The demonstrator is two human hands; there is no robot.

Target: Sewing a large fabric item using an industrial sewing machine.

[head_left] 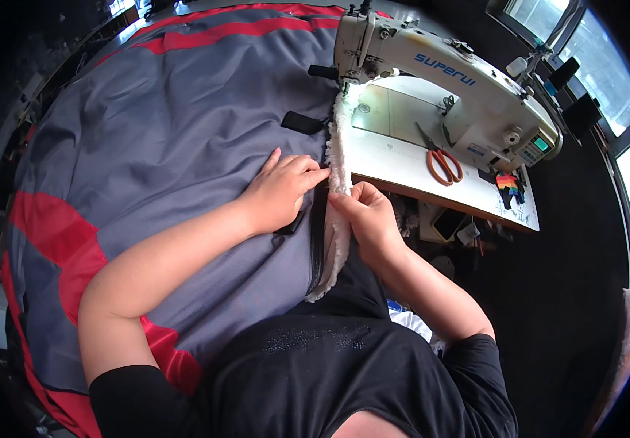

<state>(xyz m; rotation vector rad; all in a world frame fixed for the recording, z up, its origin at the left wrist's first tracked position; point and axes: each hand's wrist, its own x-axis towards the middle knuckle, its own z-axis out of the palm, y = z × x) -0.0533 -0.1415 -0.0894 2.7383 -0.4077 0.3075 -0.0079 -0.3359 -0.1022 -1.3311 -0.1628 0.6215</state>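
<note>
A large grey cloth (191,124) with red bands spreads over the table and down toward my lap. Along its right edge runs a strip of fluffy white fleece (339,135), reaching up under the needle area of a white sewing machine (420,62). My left hand (285,191) rests on the grey cloth, fingers extended, with fingertips at the fleece's left side. Just below and to the right, my right hand (372,219) pinches the fleece edge between thumb and fingers. A black fabric tab (303,123) lies on the cloth beside the strip.
Orange-handled scissors (442,165) lie on the white machine table (391,157), right of the fleece. A rainbow-coloured piece (507,182) sits near its right corner. Dark thread cones (581,113) stand behind the machine, by the windows. Assorted items show under the table edge.
</note>
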